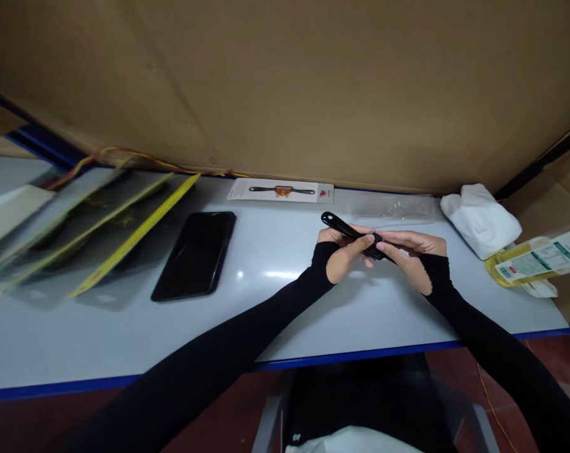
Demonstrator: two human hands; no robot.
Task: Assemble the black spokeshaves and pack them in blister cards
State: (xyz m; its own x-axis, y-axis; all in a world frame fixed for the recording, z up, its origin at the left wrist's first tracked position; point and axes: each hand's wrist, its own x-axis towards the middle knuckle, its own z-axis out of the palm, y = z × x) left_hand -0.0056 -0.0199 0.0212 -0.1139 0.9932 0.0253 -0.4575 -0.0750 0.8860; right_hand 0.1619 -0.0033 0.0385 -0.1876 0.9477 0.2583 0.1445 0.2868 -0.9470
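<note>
A black spokeshave [338, 223] is held above the table, tilted, one handle with a hanging hole pointing up and to the left. My left hand [347, 253] is closed around its middle, thumb on top. From the other side my right hand [414, 249] grips it, thumb and fingers near the centre body. The far handle is mostly hidden by my right hand. Behind my hands lies a printed card [238, 190] picturing a similar spokeshave, with a clear plastic blister [393, 207] to its right.
Left of my hands lies a black phone [195, 251]. Farther left are several yellow-edged packages [138, 233], blurred. At right are a white cloth bundle [480, 217] and a bottle of yellow liquid [540, 255] on its side. A cardboard wall [285, 94] rises behind the table.
</note>
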